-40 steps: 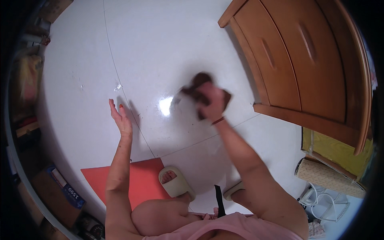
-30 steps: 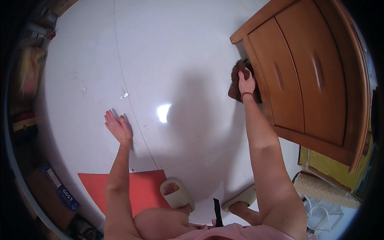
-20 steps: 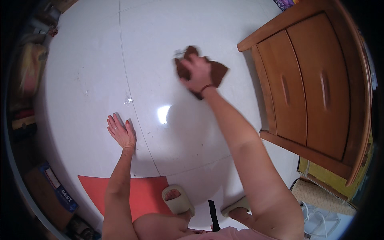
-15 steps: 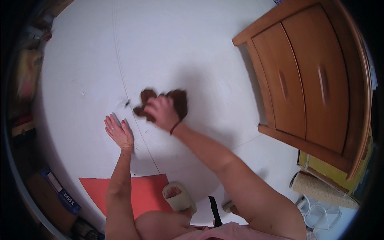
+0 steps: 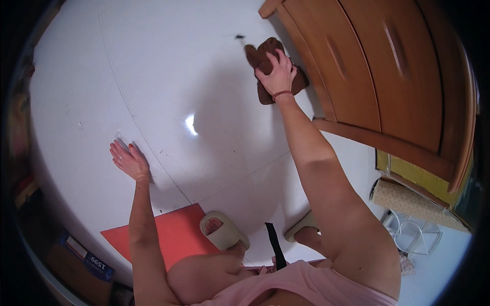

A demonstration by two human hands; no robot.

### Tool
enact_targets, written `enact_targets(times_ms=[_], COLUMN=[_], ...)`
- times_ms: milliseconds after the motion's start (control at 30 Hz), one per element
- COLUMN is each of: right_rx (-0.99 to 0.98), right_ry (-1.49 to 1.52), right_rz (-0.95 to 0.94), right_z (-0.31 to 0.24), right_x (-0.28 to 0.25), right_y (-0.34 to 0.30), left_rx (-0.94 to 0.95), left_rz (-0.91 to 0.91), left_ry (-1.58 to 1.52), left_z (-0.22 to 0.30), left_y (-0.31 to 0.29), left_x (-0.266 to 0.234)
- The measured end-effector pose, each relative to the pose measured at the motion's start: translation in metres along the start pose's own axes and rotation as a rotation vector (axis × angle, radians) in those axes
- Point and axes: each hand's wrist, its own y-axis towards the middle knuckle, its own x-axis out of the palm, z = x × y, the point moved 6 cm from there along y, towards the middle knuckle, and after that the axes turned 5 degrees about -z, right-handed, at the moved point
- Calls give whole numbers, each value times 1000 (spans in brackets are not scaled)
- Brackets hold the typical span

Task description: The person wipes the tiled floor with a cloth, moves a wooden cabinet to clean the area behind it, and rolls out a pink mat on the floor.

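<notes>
A crumpled brown cloth (image 5: 269,97) lies on the white floor (image 5: 168,66), close beside the wooden cabinet at the upper right. My right hand (image 5: 278,74) presses down on it with bent fingers, and the cloth shows around the hand on several sides. My left hand (image 5: 130,162) rests flat on the floor at the left, fingers stretched out and holding nothing. A small dark bit (image 5: 240,37) lies just beyond the cloth's far left corner.
The wooden cabinet (image 5: 357,66) with long handles stands at the right. Below it are a rolled patterned mat (image 5: 413,204) and a white wire rack (image 5: 408,232). A red sheet (image 5: 168,232) lies near my slippered feet (image 5: 214,224). A box (image 5: 84,260) is at the lower left.
My right hand has moved the cloth from the middle of the floor to the far right, beside the cabinet. My left hand stays flat on the floor. The view has shifted.
</notes>
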Motion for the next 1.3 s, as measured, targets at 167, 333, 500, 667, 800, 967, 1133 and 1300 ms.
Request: enact_targets(times_ms=[167, 333, 500, 667, 800, 967, 1133, 1300], right_rx=[351, 587, 517, 615, 505, 284, 610, 461], right_ry=[-29, 8, 9, -4, -16, 400, 625, 903], right_rz=[-31, -96, -93, -179, -301, -380, 32, 88], right_z=[37, 66, 63, 42, 25, -11, 131, 155], right_x=[-11, -20, -17, -18, -18, -30, -52, -113], right_y=[-30, -66, -101, -163, -219, -234, -222, -169], left_rx=[13, 30, 29, -23, 42, 391, 958, 1368], left_rz=[0, 9, 27, 60, 83, -139, -646, -618], left_ry=[-50, -62, -71, -271, -446, -591, -749, -290], left_z=[-4, -6, 2, -10, 8, 149, 312, 400], left_y=[-1, -3, -2, 0, 0, -25, -86, -144], left_x=[-4, 1, -7, -10, -18, -39, -23, 47])
